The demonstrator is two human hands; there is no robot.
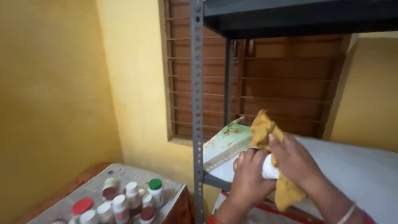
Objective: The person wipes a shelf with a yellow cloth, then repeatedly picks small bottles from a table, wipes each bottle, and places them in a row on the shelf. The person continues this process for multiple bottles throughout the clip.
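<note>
A white bottle [269, 169], seemingly lying sideways, is half-wrapped in a crumpled mustard-yellow cloth [269, 143].

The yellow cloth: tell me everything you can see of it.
The cloth is mustard yellow, soft and crumpled, apparently woven fabric. It bunches upward above the hands and hangs down below them. The right hand presses it against a white bottle, which the left hand grips. It is held in front of a grey shelf.

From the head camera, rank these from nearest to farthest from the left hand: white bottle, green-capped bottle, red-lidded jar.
1. White bottle: held in the left hand, with the mustard-yellow cloth over it.
2. Green-capped bottle: on the low table to the left.
3. Red-lidded jar: farther left, near the bottom edge of the picture.
</note>
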